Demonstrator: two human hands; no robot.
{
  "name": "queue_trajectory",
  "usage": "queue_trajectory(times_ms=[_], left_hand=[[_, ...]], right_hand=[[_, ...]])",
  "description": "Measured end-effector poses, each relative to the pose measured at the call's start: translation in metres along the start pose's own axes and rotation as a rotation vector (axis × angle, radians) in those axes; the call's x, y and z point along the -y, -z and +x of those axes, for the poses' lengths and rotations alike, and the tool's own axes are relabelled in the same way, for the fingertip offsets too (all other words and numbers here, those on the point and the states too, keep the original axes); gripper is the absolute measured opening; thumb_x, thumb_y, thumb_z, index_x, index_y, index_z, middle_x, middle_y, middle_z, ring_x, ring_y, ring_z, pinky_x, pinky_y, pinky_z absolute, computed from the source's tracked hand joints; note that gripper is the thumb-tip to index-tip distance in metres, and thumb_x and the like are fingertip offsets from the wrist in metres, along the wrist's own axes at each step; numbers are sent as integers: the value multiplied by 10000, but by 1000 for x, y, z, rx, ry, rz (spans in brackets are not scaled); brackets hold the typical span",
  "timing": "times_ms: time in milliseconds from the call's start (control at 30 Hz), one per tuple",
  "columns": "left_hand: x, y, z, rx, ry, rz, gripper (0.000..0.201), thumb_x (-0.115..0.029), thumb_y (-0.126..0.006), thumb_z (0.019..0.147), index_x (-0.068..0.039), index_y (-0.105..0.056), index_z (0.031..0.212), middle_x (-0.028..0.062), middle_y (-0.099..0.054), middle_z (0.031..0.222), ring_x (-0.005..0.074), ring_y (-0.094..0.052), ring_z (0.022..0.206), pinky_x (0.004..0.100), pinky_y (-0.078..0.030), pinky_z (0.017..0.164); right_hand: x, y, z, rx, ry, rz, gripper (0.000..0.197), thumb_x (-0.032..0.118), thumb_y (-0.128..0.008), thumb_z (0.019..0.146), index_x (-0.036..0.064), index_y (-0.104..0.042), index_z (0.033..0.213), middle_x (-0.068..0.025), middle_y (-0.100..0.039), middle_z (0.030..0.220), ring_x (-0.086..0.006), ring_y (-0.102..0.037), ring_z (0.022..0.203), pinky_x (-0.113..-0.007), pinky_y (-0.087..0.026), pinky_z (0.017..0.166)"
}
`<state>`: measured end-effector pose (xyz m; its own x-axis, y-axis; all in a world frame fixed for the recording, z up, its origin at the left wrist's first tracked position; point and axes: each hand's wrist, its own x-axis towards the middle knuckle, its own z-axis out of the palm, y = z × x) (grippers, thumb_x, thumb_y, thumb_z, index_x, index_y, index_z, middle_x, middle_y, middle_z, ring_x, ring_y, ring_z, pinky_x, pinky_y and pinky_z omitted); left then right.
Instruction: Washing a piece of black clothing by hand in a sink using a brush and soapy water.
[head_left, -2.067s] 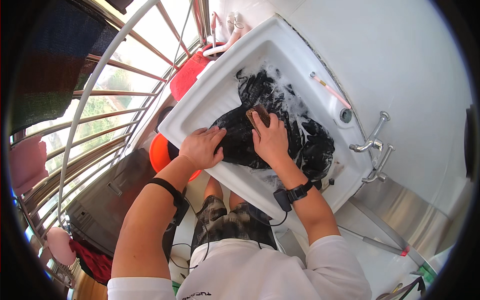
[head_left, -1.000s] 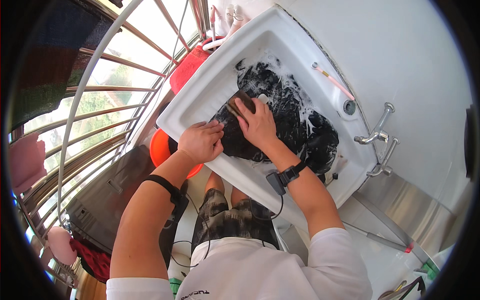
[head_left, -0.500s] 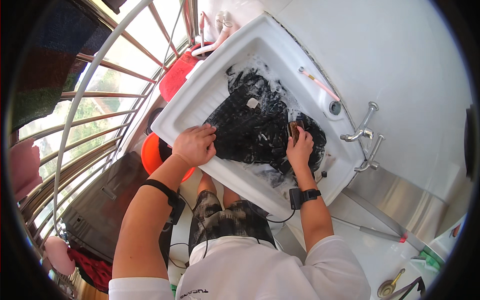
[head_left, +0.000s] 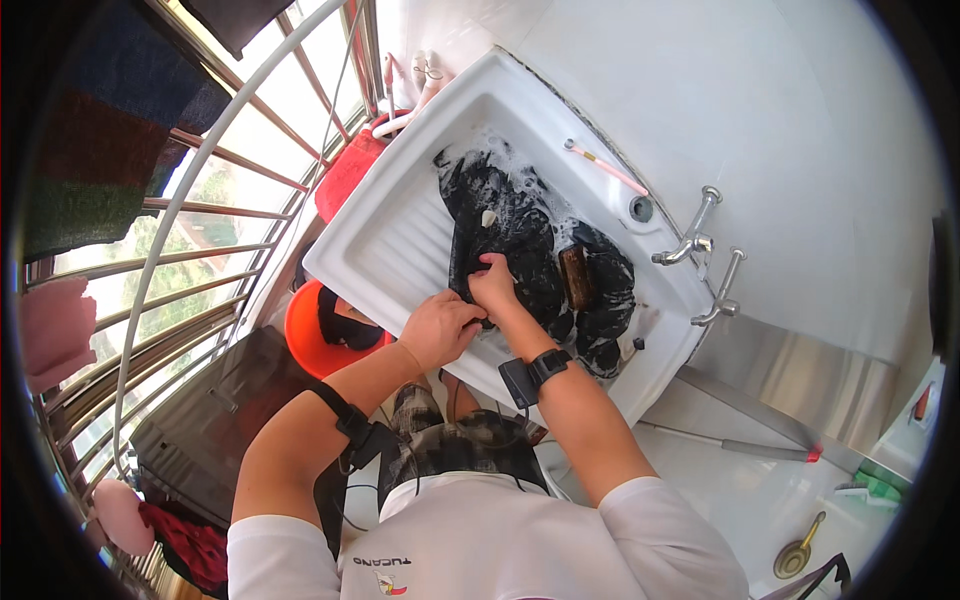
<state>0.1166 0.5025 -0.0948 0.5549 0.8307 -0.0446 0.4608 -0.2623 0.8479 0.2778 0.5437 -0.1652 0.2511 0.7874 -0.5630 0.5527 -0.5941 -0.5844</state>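
A soaked, soapy black garment lies bunched in the white washbasin, its exact kind unclear. At its near left edge, my left hand is closed on the cloth by the front rim. Just right of it and a little farther in, my right hand also grips the dark fabric with bent fingers. A brown wooden scrubbing brush rests on the garment, apart from both hands. Beyond my right hand, a small whitish piece of soap sits on the cloth.
Two metal taps stick out from the right wall. On the basin's back ledge lies a pink toothbrush-like stick near a round drain fitting. An orange bucket with dark cloth stands at the left, below window bars.
My right hand has let go of the brush and moved left onto the garment. The cloth's left edge is drawn rightward, baring the ribbed basin. My left hand has shifted right with it.
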Motion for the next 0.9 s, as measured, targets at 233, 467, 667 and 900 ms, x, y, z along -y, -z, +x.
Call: queue_trajectory(times_ms=[233, 467, 667, 900], left_hand=[[-20, -11, 14, 292, 265, -452, 313, -130, -709, 921, -71, -654, 1223, 88, -749, 970, 254, -704, 985, 402, -561, 854], [22, -7, 68, -422, 736, -485, 486, -205, -728, 933, 32, -523, 1305, 170, -712, 987, 257, -736, 772, 386, -618, 666], [45, 22, 47, -424, 821, -672, 315, -107, -670, 955, -35, -485, 1200, 117, -651, 913, 198, -683, 675, 355, -624, 539], [37, 38, -1, -429, 609, -17, 136, 18, -601, 853, -77, -583, 949, 97, -614, 1004, 282, -659, 873, 439, -524, 712]], right_hand=[[-10, 56, -39, 335, -123, 450, 630, 172, -749, 909, -27, -516, 1459, -168, -678, 1241, -207, -661, 1069, -366, -538, 937], [7, 116, -86, 416, 350, 38, 571, 170, -728, 939, -9, -554, 1453, -228, -661, 1352, -259, -665, 1191, -364, -492, 1035], [25, 173, -41, -43, 438, -481, 317, 141, -606, 975, 18, -685, 1255, -236, -720, 1117, -409, -710, 1015, -466, -572, 860], [119, 123, 38, -289, 370, -712, 334, 74, -632, 897, 70, -640, 1231, -207, -523, 1167, -414, -678, 1017, -498, -587, 808]])
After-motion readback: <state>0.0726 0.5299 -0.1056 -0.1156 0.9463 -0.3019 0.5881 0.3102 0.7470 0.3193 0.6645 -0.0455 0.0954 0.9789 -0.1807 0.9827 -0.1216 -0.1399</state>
